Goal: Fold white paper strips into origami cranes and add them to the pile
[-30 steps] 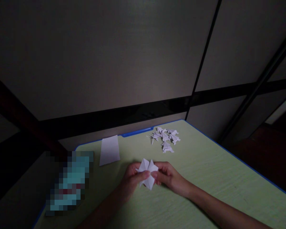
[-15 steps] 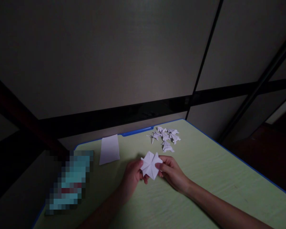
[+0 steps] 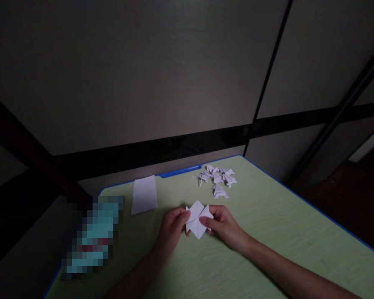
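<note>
A partly folded white paper piece (image 3: 198, 218) with pointed flaps sits between both hands, just above the green table (image 3: 268, 232). My left hand (image 3: 172, 227) pinches its left side with thumb and fingers closed. My right hand (image 3: 223, 224) grips its right side, thumb on top. Beyond them, near the table's far edge, lies a small heap of finished white folded figures (image 3: 217, 180). A flat white sheet (image 3: 144, 194) lies at the far left of the table.
The table has a blue rim (image 3: 177, 171) and stands against a grey panelled wall with dark strips. A blurred teal patch (image 3: 93, 236) covers the table's left edge. The room is dim.
Both hands have turned and worked the paper piece; it rose and flattened toward me half a second ago, and has now dropped slightly with the flaps drawn in.
</note>
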Motion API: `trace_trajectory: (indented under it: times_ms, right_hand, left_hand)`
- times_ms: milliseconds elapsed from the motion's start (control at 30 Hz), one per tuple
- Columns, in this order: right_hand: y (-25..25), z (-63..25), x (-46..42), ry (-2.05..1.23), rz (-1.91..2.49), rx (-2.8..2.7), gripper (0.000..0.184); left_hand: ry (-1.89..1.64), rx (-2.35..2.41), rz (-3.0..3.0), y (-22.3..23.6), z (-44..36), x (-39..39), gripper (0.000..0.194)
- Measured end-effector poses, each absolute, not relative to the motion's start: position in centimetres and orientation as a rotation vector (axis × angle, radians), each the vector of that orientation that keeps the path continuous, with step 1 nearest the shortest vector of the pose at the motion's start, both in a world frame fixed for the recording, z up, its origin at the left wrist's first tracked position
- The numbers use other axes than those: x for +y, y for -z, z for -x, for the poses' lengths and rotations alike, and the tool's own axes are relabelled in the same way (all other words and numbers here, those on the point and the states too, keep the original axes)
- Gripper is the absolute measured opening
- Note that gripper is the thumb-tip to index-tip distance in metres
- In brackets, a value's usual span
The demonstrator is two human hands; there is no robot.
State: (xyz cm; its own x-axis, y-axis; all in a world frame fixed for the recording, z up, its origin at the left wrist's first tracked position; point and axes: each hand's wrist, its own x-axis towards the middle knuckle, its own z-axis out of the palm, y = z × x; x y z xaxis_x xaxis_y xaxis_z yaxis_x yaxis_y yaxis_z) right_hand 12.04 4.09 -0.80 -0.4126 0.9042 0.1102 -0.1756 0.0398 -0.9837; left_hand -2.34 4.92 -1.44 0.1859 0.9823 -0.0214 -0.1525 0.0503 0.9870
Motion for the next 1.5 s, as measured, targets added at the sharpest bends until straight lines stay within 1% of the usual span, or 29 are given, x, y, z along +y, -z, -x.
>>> trace_trajectory:
  times_ms: [133, 300, 433, 633, 733, 900, 1133, 1300, 1500]
  right_hand:
    - [0.6, -11.9, 3.9, -1.52, 0.79, -1.41, 0.021]
    - [0.9, -11.8, 4.1, -1.564, 0.77, -1.36, 0.022]
    - [1.4, -11.8, 4.2, -1.597, 0.738, -1.359, 0.022]
    - [1.7, -11.6, 4.3, -1.596, 0.744, -1.281, 0.028]
    - [1.8, -11.6, 4.4, -1.596, 0.758, -1.276, 0.03]
    - [1.6, -11.6, 4.5, -1.583, 0.8, -1.266, 0.032]
    - [0.4, -11.6, 4.0, -1.583, 0.784, -1.403, 0.022]
    - [0.5, -11.7, 4.0, -1.638, 0.73, -1.335, 0.024]
    - [0.6, -11.9, 3.7, -1.705, 0.617, -1.273, 0.02]
  left_hand:
    - [-1.09, 0.936, -1.113, 1.3, 2.2, 4.8, 0.024]
    - [-0.972, 0.957, -1.185, 0.5, 2.0, 4.5, 0.018]
    - [-0.975, 0.954, -1.188, 0.3, 2.2, 4.4, 0.015]
    - [-0.895, 0.922, -1.194, 0.0, 2.3, 4.2, 0.019]
    - [-0.927, 0.942, -1.155, 0.1, 2.2, 4.1, 0.018]
    - [-0.988, 0.934, -1.109, 1.0, 2.4, 4.6, 0.022]
    - [-0.982, 0.927, -1.174, 0.8, 2.5, 4.5, 0.025]
    - [-0.982, 0.951, -1.134, 0.6, 2.1, 4.3, 0.023]
    - [-0.937, 0.933, -1.19, 0.1, 2.1, 4.0, 0.022]
